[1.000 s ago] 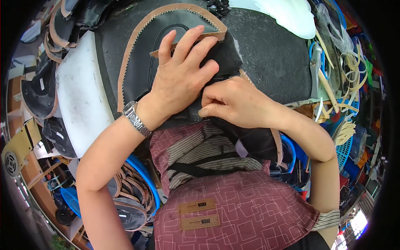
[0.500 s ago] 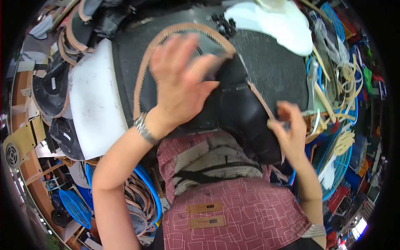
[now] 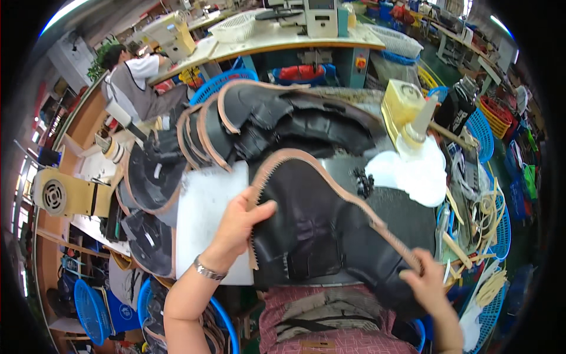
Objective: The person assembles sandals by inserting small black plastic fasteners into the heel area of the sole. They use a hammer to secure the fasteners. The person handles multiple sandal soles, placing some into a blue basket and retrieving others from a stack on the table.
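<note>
A curved black panel [image 3: 306, 206] with a toothed tan strip along its edge is raised over the dark work surface. My left hand [image 3: 239, 221] is closed on its left edge, thumb on top of the black face. At the lower right, my right hand [image 3: 425, 280] pinches the tan-edged side, where the panel bends down toward my lap. A white board [image 3: 203, 227] lies partly under my left wrist. Behind the panel are several similar black pieces [image 3: 259, 112] with tan edging, piled together. Small black parts [image 3: 364, 183] sit to its right.
White sheet pieces [image 3: 410, 177] and a nozzled bottle [image 3: 420, 121] stand at the right back. Pale strips [image 3: 489, 218] spill over the right side. A blue basket [image 3: 224, 318] sits low left. A co-worker [image 3: 138, 85] sits at the far left, beside a bench with a sewing machine [image 3: 171, 35].
My view has tilted up to show more of the room. My left hand has gone from spread over the panel to gripping its left edge; my right hand now pinches the right edge.
</note>
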